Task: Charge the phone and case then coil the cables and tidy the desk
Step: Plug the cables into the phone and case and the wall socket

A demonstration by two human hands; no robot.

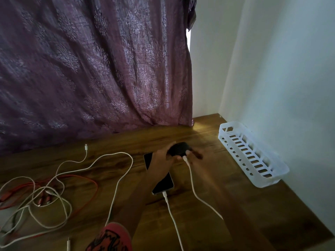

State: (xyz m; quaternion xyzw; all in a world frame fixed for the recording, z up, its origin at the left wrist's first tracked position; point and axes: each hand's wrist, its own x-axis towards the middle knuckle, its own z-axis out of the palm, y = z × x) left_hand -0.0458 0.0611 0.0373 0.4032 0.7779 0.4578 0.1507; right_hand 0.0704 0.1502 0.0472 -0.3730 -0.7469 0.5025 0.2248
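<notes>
A black phone (163,185) lies on the wooden desk (199,223) with a white cable (172,218) plugged into its near end. Beyond it my left hand (163,157) grips a small black case (178,148). My right hand (194,158), blurred, pinches the plug of a second white cable (192,183) at the case's near side. Whether the plug is seated in the case I cannot tell. My left forearm covers the middle of the phone.
A tangle of white cables (59,196) and red cables (79,182) sprawls over the left of the desk, with a loose white plug (86,147) near the purple curtain (90,69). A white slotted plastic basket (253,156) stands along the right wall.
</notes>
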